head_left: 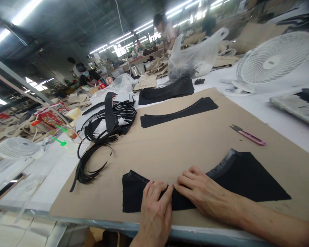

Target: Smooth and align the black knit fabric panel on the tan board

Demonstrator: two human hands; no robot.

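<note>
A curved piece of black fabric (249, 180) lies on brown pattern paper (185, 140) near the table's front edge. My left hand (156, 211) presses flat on the fabric's left part, fingers stretched forward. Beside it, my right hand (202, 192) lies flat on the middle of the fabric, fingertips at its upper folded edge and pointing left toward the other hand. Neither hand holds anything. A grey strip runs along the fabric's upper curve to the right of my right hand.
Pink thread snips (248, 135) lie right of centre. A black curved fabric strip (179, 113), a stack of black pieces (167, 91), black trim strips (92, 161), a plastic bag (195, 56) and two white fans (275, 58) (16, 147) stand around. People work at tables behind.
</note>
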